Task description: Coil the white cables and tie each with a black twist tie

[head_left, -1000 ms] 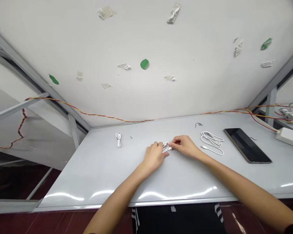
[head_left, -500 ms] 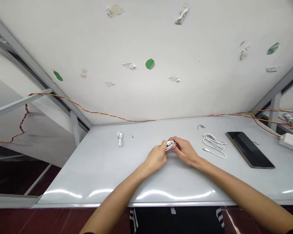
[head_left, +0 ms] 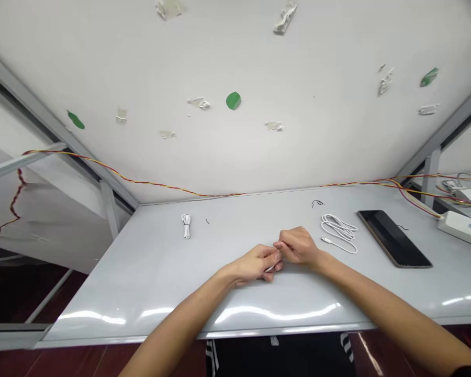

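Over the middle of the tabletop, my left hand [head_left: 257, 263] is closed around a white cable [head_left: 269, 268]; only a sliver of it shows between the fingers. My right hand [head_left: 299, 245] is curled shut with its fingertips against the left fingers, and whatever it pinches is hidden. Right of my hands lies a loosely coiled white cable [head_left: 339, 229] with one plug end free. Off to the left, another white cable [head_left: 186, 226] lies bundled with a dark tie around its middle.
A black tablet-like device [head_left: 393, 238] lies at the right, before a white power strip [head_left: 465, 229]. Small dark twisted ties [head_left: 317, 202] lie on the grey table [head_left: 149, 277]. Red and yellow wires [head_left: 160, 184] run along the white back panel [head_left: 204, 157].
My hands have come lower and turned, so the cable loops visible between them are now mostly covered. My right hand has curled into a closed shape. The view has shifted slightly.
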The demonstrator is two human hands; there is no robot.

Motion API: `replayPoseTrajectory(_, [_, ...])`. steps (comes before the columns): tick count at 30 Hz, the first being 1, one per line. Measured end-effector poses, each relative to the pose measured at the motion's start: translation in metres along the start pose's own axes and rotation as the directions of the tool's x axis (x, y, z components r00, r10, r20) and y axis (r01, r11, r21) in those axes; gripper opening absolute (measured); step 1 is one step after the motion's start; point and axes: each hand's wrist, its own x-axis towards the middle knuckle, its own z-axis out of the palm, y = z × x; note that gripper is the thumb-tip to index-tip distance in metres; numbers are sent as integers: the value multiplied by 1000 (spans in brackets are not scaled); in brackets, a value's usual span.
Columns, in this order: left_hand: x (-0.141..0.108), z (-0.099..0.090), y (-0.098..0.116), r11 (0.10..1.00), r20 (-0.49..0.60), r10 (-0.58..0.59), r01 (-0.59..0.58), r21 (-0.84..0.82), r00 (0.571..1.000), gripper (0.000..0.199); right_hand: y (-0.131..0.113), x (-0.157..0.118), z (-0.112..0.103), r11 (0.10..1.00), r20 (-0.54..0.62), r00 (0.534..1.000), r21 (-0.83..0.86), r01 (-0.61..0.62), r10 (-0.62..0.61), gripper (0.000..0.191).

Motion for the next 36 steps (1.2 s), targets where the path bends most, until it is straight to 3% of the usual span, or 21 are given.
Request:
replayPoseTrajectory(2, [3, -3, -4, 997, -93, 52, -46, 63, 994, 44, 10, 7, -11, 998, -48, 997, 10, -62, 63, 55])
replayPoseTrajectory(4, [4, -5, -5, 990, -189, 88, -65, 129, 978, 43, 29, 12, -27, 970, -185, 958, -60, -234, 219, 48])
replayPoseTrajectory(5, [5, -7, -5, 986, -227, 95, -61, 154, 969, 43, 42, 14, -36, 928, -267, 916, -142, -343, 298, 42])
replayPoseTrajectory(8, [5, -8, -5, 971, -292, 129, -61, 230, 948, 44, 83, 12, -59, 715, -309, 820, -404, -571, 481, 32])
replayPoseTrajectory(11, [5, -7, -5, 964, -272, 133, -60, 261, 953, 43, 110, 8, -65, 608, -301, 763, -469, -641, 571, 32])
replayPoseTrajectory(16, [4, -3, -5, 953, -210, 114, -48, 298, 971, 44, 115, 12, -61, 594, -321, 705, -383, -707, 632, 15])
replayPoseTrajectory(18, [4, -4, -5, 934, -234, 151, -62, 351, 960, 41, 108, 14, -62, 625, -325, 719, -355, -695, 615, 14])
replayPoseTrajectory(21, [6, -8, -3, 878, -312, 280, -111, 466, 908, 38, 90, 17, -60, 737, -303, 774, -250, -628, 556, 13])
replayPoseTrajectory(23, [8, -12, -3, 864, -359, 331, -127, 488, 873, 39, 74, 18, -53, 823, -249, 815, -103, -559, 522, 16])
replayPoseTrajectory(25, [9, -15, -3, 910, -408, 305, -136, 392, 861, 39, 55, 18, -42, 870, -192, 848, 113, -481, 494, 18])
replayPoseTrajectory(27, [8, -16, -2, 962, -422, 247, -170, 212, 872, 39, 38, 17, -29, 885, -176, 878, 236, -402, 446, 17])
replayPoseTrajectory(30, [6, -16, 1, 977, -343, 190, -211, -26, 920, 38, 21, 14, -13, 945, -169, 933, 130, -300, 319, 15])
replayPoseTrajectory(33, [4, -15, 5, 972, -246, 134, -176, -157, 960, 36, 15, 10, -2, 970, -95, 967, 83, -230, 238, 13])
replayPoseTrajectory(36, [2, -16, 8, 968, -139, 68, -99, -229, 988, 34, 12, 7, 4, 967, -44, 973, 129, -220, 228, 16])
